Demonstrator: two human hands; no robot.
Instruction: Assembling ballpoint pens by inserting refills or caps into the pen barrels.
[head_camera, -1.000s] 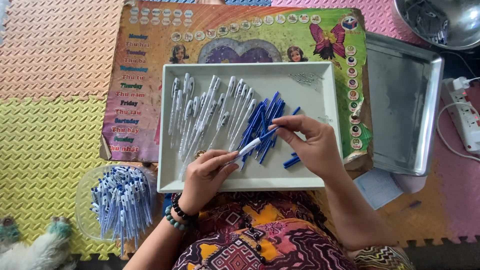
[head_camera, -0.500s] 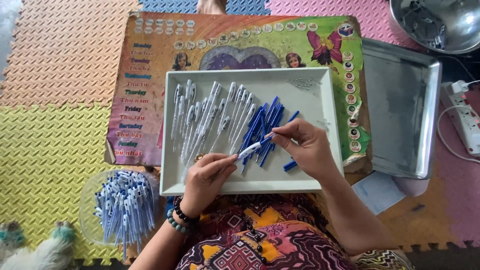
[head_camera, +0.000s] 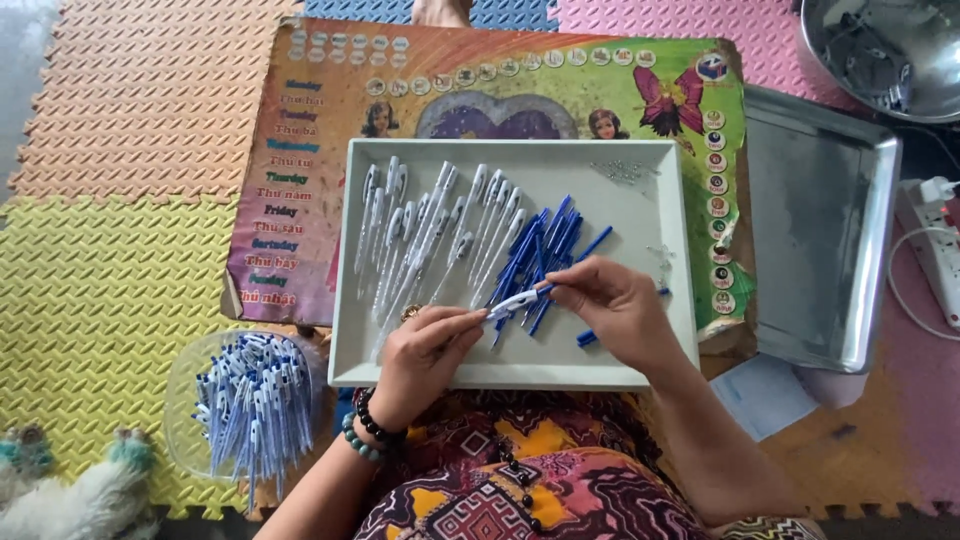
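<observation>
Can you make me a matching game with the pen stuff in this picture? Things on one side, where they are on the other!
Things:
1. white pen barrels
2. loose blue pen parts
3. finished blue and white pens
4. shiny metal tray

Places:
A. in the clear round plastic tub
B. right of the white rectangular tray
C. left half of the white tray
D. middle of the white tray

Pairs: 1-C, 2-D, 3-A, 4-B

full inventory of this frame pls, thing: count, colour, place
white tray: one, centre, on the poster
white pen barrels: many, tray's left half
blue pen parts: many, tray's middle
poster board: one, multicoloured, under the tray
clear tub: one, holds blue-white pens, lower left
metal tray: one, silver, right
metal bowl: one, top right
power strip: one, white, right edge
foam mats: several, orange, yellow, pink
left hand: holds a white pen piece
right hand: pinches it too
</observation>
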